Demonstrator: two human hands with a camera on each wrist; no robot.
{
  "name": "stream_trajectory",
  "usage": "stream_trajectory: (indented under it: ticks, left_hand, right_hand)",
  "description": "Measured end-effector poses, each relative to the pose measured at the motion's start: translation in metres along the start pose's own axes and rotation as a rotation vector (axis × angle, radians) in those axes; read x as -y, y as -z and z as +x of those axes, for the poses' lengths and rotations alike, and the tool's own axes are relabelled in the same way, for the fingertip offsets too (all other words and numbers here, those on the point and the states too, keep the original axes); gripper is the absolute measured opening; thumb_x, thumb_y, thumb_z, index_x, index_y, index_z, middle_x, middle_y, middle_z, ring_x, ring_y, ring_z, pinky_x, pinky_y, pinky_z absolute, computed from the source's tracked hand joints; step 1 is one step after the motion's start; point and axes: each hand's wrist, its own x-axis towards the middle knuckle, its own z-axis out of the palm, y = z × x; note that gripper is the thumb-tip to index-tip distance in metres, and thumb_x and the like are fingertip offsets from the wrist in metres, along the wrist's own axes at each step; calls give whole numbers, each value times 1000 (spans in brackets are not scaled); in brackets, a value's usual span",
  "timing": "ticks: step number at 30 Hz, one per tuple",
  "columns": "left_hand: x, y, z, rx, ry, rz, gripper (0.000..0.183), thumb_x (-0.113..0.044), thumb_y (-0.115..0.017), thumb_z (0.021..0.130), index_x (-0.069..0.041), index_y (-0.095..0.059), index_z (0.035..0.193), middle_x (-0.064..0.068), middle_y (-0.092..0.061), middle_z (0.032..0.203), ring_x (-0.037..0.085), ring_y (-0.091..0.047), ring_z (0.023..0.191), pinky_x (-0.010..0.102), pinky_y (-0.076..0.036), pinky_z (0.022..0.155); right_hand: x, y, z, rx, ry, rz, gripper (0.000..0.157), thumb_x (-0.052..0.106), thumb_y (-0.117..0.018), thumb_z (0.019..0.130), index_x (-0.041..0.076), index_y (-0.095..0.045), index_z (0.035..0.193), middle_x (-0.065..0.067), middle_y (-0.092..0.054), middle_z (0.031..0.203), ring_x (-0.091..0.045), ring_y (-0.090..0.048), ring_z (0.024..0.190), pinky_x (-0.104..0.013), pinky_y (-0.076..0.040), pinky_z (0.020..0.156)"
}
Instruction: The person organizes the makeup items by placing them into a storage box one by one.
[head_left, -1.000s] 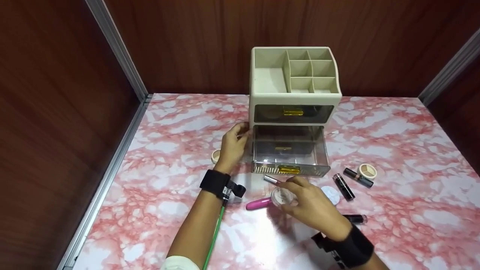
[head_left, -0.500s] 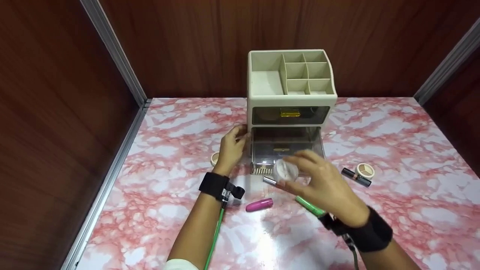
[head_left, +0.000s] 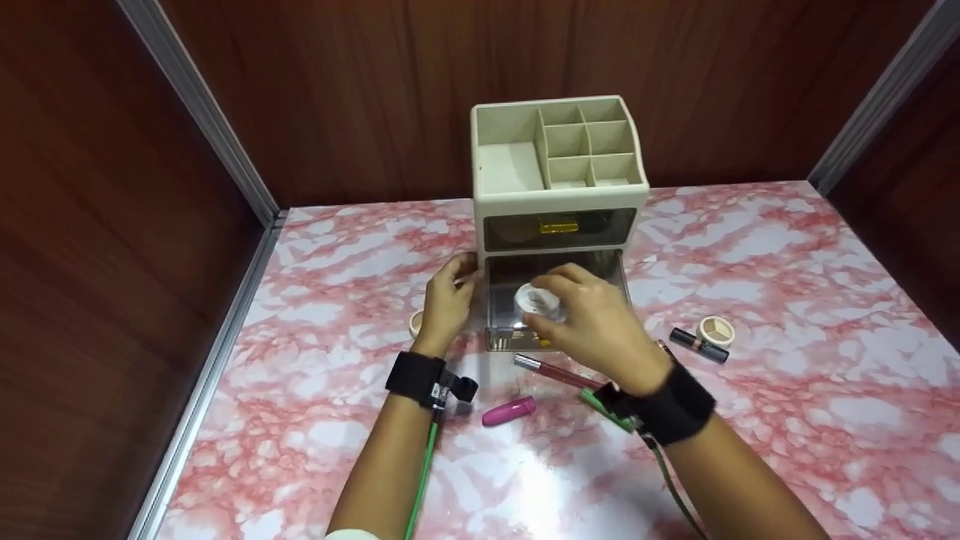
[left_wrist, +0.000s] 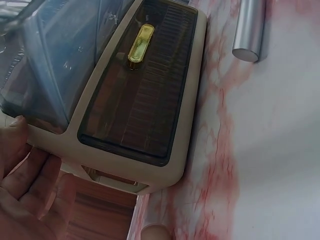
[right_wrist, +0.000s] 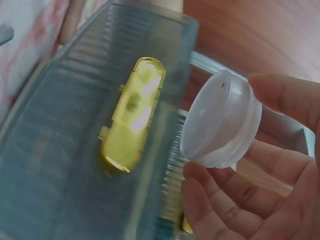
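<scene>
A cream cosmetics organizer point(head_left: 559, 196) stands at the back of the table, its clear drawer point(head_left: 501, 340) pulled out below a closed dark-fronted one. My right hand point(head_left: 596, 326) pinches a small clear round jar point(right_wrist: 220, 120) between thumb and fingers, over the drawer opening. In the right wrist view the drawer's gold handle point(right_wrist: 132, 117) is beside the jar. At the organizer's left side, my left hand point(head_left: 448, 300) rests with loosely bent fingers, the fingertips right at the cream side wall in the left wrist view.
Before the drawer lie a silver-capped lip gloss point(head_left: 559, 373), a green tube point(head_left: 606, 411) and a pink tube point(head_left: 508, 412). A black tube point(head_left: 699, 345) and a three-shade compact point(head_left: 715, 330) are at right. My left wrist partly hides another round compact point(head_left: 415, 323).
The right hand has lifted the jar from beside the pink tube and carried it forward over the drawer. My left hand has stayed at the organizer's side. The head view has shifted slightly.
</scene>
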Motion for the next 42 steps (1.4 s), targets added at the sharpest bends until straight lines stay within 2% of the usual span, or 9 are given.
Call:
stream_trajectory:
  ticks: [11, 14, 18, 21, 28, 37, 42]
  left_hand:
    - [7, 7, -11, -21, -16, 2, 22, 0, -65, 91, 3, -65, 113, 15, -67, 106, 26, -64, 101, 36, -53, 86]
    - [7, 8, -12, -28, -13, -4, 22, 1, -65, 91, 3, -65, 112, 15, -67, 105, 26, -64, 101, 37, -53, 86]
    - [7, 4, -11, -7, -11, -27, 24, 2, -64, 91, 4, -64, 115, 17, -67, 106, 28, -63, 103, 39, -52, 88]
    - [2, 2, -11, 8, -1, -42, 25, 5, -63, 91, 7, -62, 116, 21, -66, 108, 32, -62, 104, 42, -51, 89]
    - [-28, 6, -16, 30, -5, -35, 23, 7, -60, 91, 10, -61, 114, 23, -65, 107, 34, -61, 103, 41, -52, 89]
    - [-29, 7, -13, 30, -36, -50, 23, 12, -58, 90, 11, -61, 112, 24, -64, 109, 35, -60, 106, 45, -50, 91]
    - [-32, 6, -9, 43, -23, -49, 24, 12, -57, 89, 12, -60, 113, 24, -64, 110, 34, -60, 106, 40, -51, 91]
  right_hand:
    - [4, -32, 11, 79, -67, 11, 41, 28, -77, 79, 10, -69, 114, -1, -62, 108, -21, -61, 91, -36, -52, 82]
    - [4, -37, 14, 93, -80, -10, 41, 29, -76, 77, 10, -70, 113, -2, -63, 106, -23, -63, 90, -38, -52, 82]
    - [0, -39, 19, 143, -142, -21, 42, 30, -76, 75, 12, -71, 113, -1, -64, 103, -25, -63, 90, -41, -51, 81]
    - [-3, -40, 23, 190, -188, 3, 42, 30, -78, 74, 13, -71, 112, -2, -65, 102, -26, -62, 93, -44, -50, 83]
    - [-10, -46, 31, 267, -246, 20, 39, 30, -78, 75, 14, -72, 111, -4, -69, 103, -25, -63, 93, -42, -50, 81]
    - [-13, -45, 42, 326, -240, 56, 44, 25, -78, 72, 16, -71, 114, -2, -70, 105, -22, -63, 92, -39, -50, 80]
    - [-17, -43, 46, 365, -248, 86, 44, 23, -78, 73, 15, -70, 116, 0, -70, 100, -19, -63, 89, -37, -50, 80]
